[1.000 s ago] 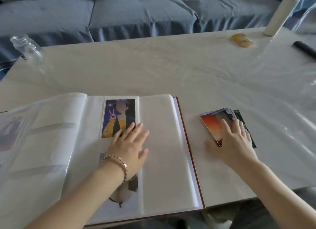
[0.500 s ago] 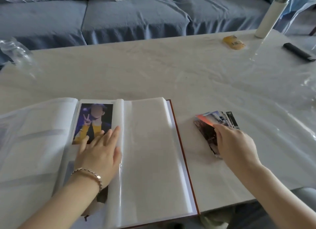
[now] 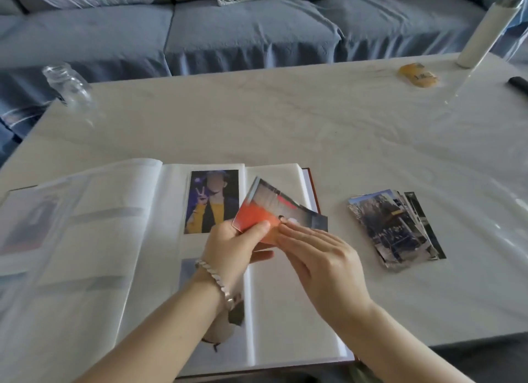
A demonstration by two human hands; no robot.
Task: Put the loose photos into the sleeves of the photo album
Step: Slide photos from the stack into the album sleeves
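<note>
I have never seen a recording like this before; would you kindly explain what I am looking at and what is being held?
There is no machine here, only a person's two bare hands. The single picture comes from a camera worn on the head, looking forward and down. On the white table lies an open photo album, with a portrait photo already in one sleeve. To its right sits a stack of loose photos. The left hand pinches an orange photo above the album, and the right hand rests straight fingers on it. Farther back stand a clear jar and a white bottle.
</note>
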